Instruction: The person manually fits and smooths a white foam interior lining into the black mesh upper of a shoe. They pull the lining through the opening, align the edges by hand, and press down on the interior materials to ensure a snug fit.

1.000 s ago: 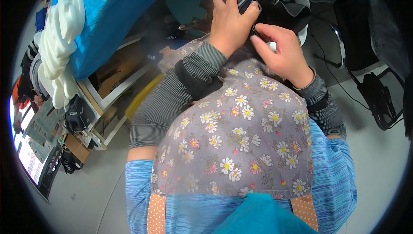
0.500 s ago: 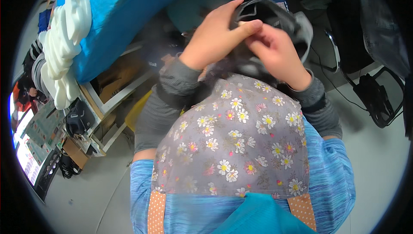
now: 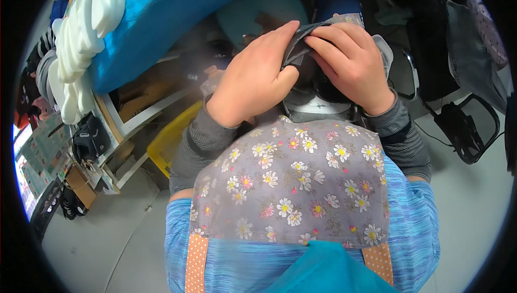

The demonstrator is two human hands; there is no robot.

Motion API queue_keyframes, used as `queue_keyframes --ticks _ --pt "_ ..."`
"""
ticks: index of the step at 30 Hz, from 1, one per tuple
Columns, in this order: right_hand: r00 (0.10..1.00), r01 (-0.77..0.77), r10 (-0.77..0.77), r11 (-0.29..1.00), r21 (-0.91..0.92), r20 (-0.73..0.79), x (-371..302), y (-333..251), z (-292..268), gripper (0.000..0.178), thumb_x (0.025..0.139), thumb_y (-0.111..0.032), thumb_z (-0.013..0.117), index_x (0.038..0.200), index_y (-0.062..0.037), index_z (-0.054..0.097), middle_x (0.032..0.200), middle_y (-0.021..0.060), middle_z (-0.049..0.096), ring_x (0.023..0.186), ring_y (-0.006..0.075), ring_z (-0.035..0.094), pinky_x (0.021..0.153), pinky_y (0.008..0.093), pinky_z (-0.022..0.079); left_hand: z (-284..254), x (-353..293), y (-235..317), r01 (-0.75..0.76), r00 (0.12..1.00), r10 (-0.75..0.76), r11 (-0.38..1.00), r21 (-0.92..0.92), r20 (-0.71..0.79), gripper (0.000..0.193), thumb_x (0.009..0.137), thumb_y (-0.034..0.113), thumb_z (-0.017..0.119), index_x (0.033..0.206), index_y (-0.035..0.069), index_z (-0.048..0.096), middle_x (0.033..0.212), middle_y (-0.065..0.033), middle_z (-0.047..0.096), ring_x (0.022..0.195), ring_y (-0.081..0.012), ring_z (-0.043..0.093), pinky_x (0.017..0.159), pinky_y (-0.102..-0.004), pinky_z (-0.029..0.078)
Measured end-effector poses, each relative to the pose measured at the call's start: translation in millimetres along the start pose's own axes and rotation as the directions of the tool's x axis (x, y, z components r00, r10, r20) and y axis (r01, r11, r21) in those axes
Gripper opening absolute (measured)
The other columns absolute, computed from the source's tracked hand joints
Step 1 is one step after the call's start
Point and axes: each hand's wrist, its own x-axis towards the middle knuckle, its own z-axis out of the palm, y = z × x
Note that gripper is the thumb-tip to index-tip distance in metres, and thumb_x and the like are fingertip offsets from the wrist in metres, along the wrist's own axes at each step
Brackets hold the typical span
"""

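Observation:
A dark grey cloth piece [image 3: 306, 33] is stretched between my two hands at the upper middle. My left hand [image 3: 257, 75] lies along its left edge, fingers pressed together and thumb bent in. The right hand [image 3: 353, 64] pinches the upper edge with curled fingers, fingertips close to the left hand's. Beneath the cloth and between my wrists shows a silver-grey rounded surface [image 3: 318, 107], partly hidden by the hands; its kind I cannot make out. Just beyond the right hand is a navy cloth item [image 3: 335, 3], also partly hidden.
White flat rounded pieces [image 3: 81, 37] hang in a bunch beside a blue covering [image 3: 161, 10] at the left. Below are a pale-framed table [image 3: 142, 118] and a yellow container [image 3: 169, 142]. A black chair-like frame [image 3: 468, 131] stands right. A floral apron [image 3: 301, 185] covers my front.
The cloth has been shifted and folded between my hands. My right hand has turned from a pinch near the left thumb to gripping the upper edge. The view has shifted slightly.

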Motion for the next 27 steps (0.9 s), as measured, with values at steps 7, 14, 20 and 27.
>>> queue_keyframes --ticks 7,14,20,27 --pt "0.990 -0.002 -0.019 0.988 0.152 0.140 -14.1 -32.7 13.1 0.014 0.073 -0.006 0.065 0.084 -0.0043 0.055 0.087 0.0094 0.059 0.085 0.0282 0.061 0.082 0.0386 0.052 -0.8 -10.4 -11.6 -0.014 0.999 0.015 0.999 -0.048 0.032 0.065 0.080 0.013 0.048 0.145 0.007 0.048 0.138 -0.0212 0.057 0.126 -0.0370 0.054 0.109 -0.0414 0.041" --pt "0.956 -0.273 0.223 0.914 0.302 0.190 -10.4 -38.0 9.0 0.020 0.079 -0.007 0.070 0.094 -0.0031 0.058 0.092 0.0120 0.062 0.086 0.0324 0.062 0.071 0.0407 0.053 -4.9 -15.4 -13.1 -0.060 0.996 0.067 0.993 -0.098 0.066 0.066 0.079 0.010 0.047 0.145 0.001 0.046 0.142 -0.0212 0.054 0.133 -0.0350 0.050 0.114 -0.0405 0.036" --pt "0.989 -0.090 0.090 0.996 -0.006 0.115 -10.9 -37.5 12.1 0.021 0.073 -0.014 0.073 0.089 -0.0064 0.062 0.088 0.0084 0.063 0.083 0.0258 0.063 0.068 0.0366 0.052 -4.8 -17.9 -16.6 -0.083 0.995 0.087 0.993 -0.079 0.043 0.067 0.079 0.010 0.047 0.146 0.002 0.044 0.141 -0.0215 0.054 0.132 -0.0353 0.051 0.113 -0.0410 0.037" --pt "0.941 -0.169 0.024 0.897 0.408 0.338 -18.1 -49.2 18.6 0.011 0.079 -0.011 0.070 0.081 -0.0043 0.061 0.075 0.0089 0.059 0.068 0.0275 0.062 0.060 0.0359 0.051 -15.6 -18.7 -10.2 0.140 0.969 -0.080 0.956 -0.257 0.233 0.067 0.079 0.009 0.046 0.146 0.003 0.045 0.141 -0.0212 0.055 0.131 -0.0341 0.052 0.111 -0.0373 0.039"
